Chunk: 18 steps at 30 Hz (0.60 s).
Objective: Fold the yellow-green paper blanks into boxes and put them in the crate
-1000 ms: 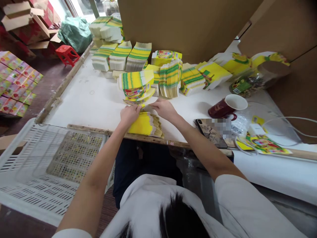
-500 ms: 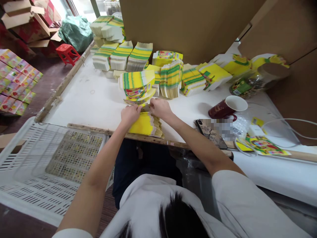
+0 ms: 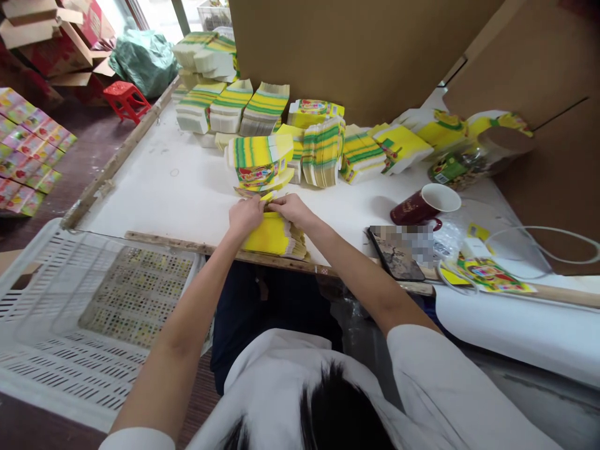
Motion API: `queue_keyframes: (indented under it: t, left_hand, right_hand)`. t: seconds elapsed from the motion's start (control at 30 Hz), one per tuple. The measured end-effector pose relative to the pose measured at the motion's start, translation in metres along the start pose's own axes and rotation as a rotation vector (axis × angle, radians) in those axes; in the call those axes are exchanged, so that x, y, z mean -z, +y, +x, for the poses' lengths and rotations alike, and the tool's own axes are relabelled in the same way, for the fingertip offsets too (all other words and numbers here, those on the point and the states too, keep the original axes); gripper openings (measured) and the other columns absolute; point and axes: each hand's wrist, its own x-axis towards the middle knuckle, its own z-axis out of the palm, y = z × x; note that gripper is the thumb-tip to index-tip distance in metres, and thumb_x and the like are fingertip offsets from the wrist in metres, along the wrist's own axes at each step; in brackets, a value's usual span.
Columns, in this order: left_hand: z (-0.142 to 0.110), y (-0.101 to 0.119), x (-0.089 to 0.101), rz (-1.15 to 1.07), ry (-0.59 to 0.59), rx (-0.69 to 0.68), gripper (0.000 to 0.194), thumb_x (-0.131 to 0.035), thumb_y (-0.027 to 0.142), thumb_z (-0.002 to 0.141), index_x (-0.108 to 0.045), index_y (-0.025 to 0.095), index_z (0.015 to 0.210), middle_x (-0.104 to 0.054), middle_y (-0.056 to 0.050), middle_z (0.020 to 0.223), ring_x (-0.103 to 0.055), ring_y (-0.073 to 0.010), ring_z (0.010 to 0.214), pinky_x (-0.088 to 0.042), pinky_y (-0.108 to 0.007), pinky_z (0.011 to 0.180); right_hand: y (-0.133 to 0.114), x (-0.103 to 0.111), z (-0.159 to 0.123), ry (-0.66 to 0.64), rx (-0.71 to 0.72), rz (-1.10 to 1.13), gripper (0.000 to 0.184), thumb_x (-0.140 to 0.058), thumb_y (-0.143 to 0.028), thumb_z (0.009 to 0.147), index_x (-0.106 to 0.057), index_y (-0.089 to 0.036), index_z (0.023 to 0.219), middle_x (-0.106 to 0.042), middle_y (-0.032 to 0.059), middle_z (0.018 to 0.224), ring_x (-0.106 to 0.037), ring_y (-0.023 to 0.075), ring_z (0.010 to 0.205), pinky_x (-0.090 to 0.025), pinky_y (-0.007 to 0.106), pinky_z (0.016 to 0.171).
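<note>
A stack of flat yellow printed cartons (image 3: pixel 267 236) lies at the table's front edge, just below my hands. My left hand (image 3: pixel 247 215) is closed at the far left edge of this stack, its fingers on a yellow carton flap. Beside it, my right hand (image 3: pixel 291 207) is closed too, fingertips pinching at the same flap from the right. The fingers partly hide the flap. Right beyond my hands sits a bundle of yellow and green cartons (image 3: pixel 262 156), its printed side toward me.
More carton bundles (image 3: pixel 232 103) line the back of the white table (image 3: pixel 150 187). To the right are a maroon mug (image 3: pixel 412 206), a phone (image 3: pixel 396 256), a plastic jar (image 3: pixel 462 165) and a white cable. A white plastic basket (image 3: pixel 51 337) stands at lower left, a red stool (image 3: pixel 125 97) beyond.
My right hand has shifted left, closer to my left hand at the flap. The left hand has barely moved, and the view has turned slightly.
</note>
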Motion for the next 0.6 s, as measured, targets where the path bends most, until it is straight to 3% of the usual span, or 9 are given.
queue_keyframes:
  t: [0.2, 0.37, 0.53, 0.6]
  left_hand:
    - [-0.002, -0.001, -0.002, -0.019, 0.023, 0.008, 0.043, -0.031, 0.044, 0.105, -0.065, 0.021, 0.118, -0.074, -0.014, 0.116, -0.065, -0.031, 0.115, -0.049, -0.038, 0.09]
    - [-0.003, 0.001, -0.002, -0.04, 0.031, 0.04, 0.05, -0.028, 0.049, 0.105, -0.07, 0.023, 0.112, -0.075, -0.012, 0.115, -0.065, -0.0307, 0.115, -0.05, -0.037, 0.089]
    - [0.001, 0.002, -0.002, -0.05, 0.034, 0.046, 0.054, -0.029, 0.053, 0.103, -0.074, 0.023, 0.106, -0.076, -0.011, 0.112, -0.067, -0.0308, 0.112, -0.049, -0.037, 0.087]
    - [0.002, 0.001, -0.003, -0.049, 0.035, 0.037, 0.053, -0.03, 0.052, 0.103, -0.075, 0.024, 0.105, -0.076, -0.011, 0.112, -0.067, -0.0305, 0.112, -0.049, -0.037, 0.088]
  right_hand:
    - [0.009, 0.01, 0.012, -0.012, -0.018, -0.022, 0.03, -0.065, -0.036, 0.085, -0.081, -0.011, 0.08, -0.075, 0.0087, 0.071, -0.067, 0.0237, 0.073, -0.049, 0.031, 0.069]
    - [0.025, 0.03, 0.011, -0.08, 0.091, -0.065, 0.027, -0.059, -0.018, 0.083, -0.081, -0.015, 0.099, -0.078, 0.0096, 0.098, -0.069, 0.0248, 0.095, -0.049, 0.032, 0.084]
    - [0.043, 0.054, -0.012, -0.39, 0.203, -0.063, 0.018, -0.066, -0.027, 0.086, -0.083, -0.021, 0.088, -0.077, 0.001, 0.077, -0.069, 0.0159, 0.07, -0.052, 0.026, 0.07]
    - [0.046, 0.06, -0.018, -0.409, 0.22, -0.086, 0.019, -0.065, -0.029, 0.088, -0.082, -0.022, 0.086, -0.077, 0.0006, 0.075, -0.068, 0.0147, 0.067, -0.052, 0.025, 0.067]
